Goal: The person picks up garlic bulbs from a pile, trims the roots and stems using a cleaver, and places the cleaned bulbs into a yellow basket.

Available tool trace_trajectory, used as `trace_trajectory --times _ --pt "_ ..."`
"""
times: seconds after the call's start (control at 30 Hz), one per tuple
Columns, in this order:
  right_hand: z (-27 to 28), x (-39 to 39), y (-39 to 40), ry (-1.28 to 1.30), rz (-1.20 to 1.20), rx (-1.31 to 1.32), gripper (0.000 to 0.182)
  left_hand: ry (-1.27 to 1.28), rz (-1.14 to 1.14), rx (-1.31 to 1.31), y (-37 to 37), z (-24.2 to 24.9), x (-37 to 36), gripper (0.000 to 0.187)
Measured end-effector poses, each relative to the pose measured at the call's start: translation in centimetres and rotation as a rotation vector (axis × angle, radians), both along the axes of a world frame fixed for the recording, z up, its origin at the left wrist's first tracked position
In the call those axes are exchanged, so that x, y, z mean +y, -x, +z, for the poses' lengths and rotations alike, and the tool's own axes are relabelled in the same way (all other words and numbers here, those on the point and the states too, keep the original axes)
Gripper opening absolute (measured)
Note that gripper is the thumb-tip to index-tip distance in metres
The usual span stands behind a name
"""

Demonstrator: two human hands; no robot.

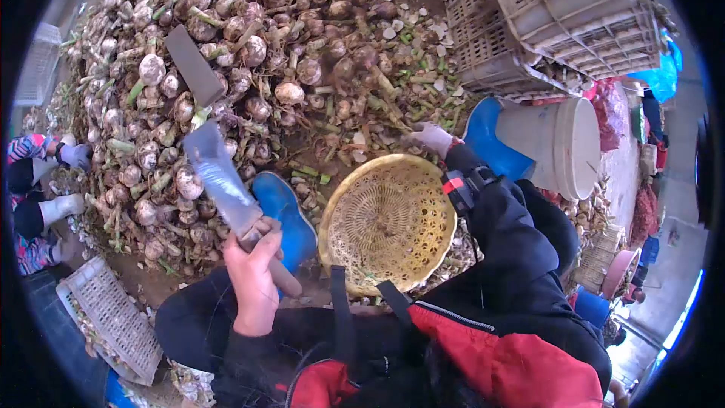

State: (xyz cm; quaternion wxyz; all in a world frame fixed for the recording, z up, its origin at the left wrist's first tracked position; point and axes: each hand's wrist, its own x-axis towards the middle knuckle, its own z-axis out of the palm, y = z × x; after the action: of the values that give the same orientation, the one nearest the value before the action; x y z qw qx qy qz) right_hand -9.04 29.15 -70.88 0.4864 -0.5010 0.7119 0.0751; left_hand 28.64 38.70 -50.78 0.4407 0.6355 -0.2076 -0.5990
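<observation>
My left hand (254,276) is closed round the handle of a knife (219,181), whose wide blade points up and left over the pile of garlic (226,38). A flat dark bar (193,66) lies beyond the blade's tip, on the bulbs. My right hand (432,138), in a pale glove, reaches down to the stems and scraps past the basket's upper right rim; its fingers are partly hidden and what they hold, if anything, cannot be made out. Between my legs stands a round yellow basket (326,234) with a few scraps inside.
Blue boots (285,219) flank the basket. Stacked crates (578,11) and a white bucket (580,147) stand at the right. Another crate (113,317) is at the lower left. A co-worker's gloved hands (64,208) show at the left edge.
</observation>
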Motion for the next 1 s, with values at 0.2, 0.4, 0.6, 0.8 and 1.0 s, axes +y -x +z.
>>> trace_trajectory --times 0.2,0.4,0.6,0.8,1.0 --pt "11.3 3.9 -3.7 0.301 -0.005 -0.393 0.035 0.226 -0.413 -0.502 2.8 -5.4 1.7 0.012" --pt "17.2 9.4 -11.3 0.465 0.123 -0.514 0.033 0.760 -0.475 -0.617 6.1 -3.2 2.4 0.024" --pt "20.9 10.1 -12.0 0.721 0.346 -0.454 0.032 -0.022 -0.291 0.231 5.0 -4.5 2.1 0.026" --pt "20.9 10.6 -12.4 -0.258 -0.370 -0.978 0.061 0.244 -0.432 -0.060 6.2 -4.4 2.1 0.039" --pt "18.9 10.5 -11.3 0.566 0.132 -0.675 0.069 0.104 -0.303 0.502 7.1 -4.0 1.8 0.050"
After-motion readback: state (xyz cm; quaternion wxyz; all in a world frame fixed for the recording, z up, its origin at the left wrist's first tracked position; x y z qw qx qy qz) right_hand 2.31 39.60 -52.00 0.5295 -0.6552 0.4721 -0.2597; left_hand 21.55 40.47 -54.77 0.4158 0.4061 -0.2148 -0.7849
